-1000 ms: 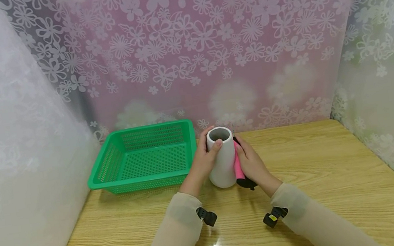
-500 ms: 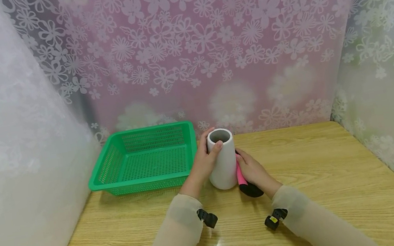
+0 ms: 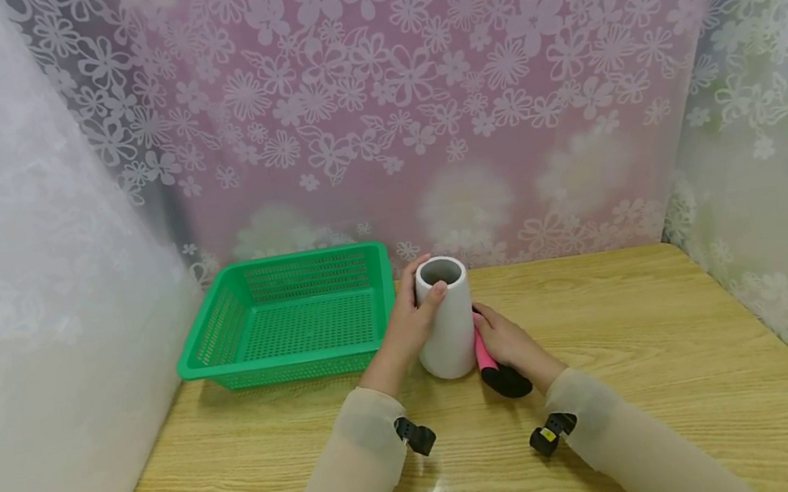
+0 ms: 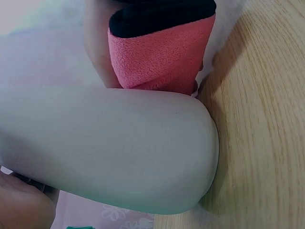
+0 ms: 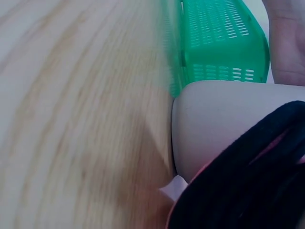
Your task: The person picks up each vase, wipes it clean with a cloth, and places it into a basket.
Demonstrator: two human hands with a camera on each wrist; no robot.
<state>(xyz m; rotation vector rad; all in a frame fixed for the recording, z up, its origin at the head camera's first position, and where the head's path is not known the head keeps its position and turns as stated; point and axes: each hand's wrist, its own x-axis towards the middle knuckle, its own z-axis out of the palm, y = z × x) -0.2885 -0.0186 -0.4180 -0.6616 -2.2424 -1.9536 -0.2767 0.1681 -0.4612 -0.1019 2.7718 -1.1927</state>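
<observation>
Since a second ago: right hand (image 3: 509, 339) and the soft pink cloth with black edging (image 3: 497, 374) have dropped lower along the vase's side, the cloth's black end now nearer the table's near edge. Tall, smooth, white round-mouthed vase (image 3: 449, 331) practically unmoved; upright on the wood-grained table (image 3: 638, 312), about midway between its left and right edges. Left hand (image 3: 411, 315) wrapped round it near the mouth, thumb in front. Right hand grips the cloth, which touches the vase. Green perforated plastic basket (image 3: 289, 361) by the table's far left corner.
</observation>
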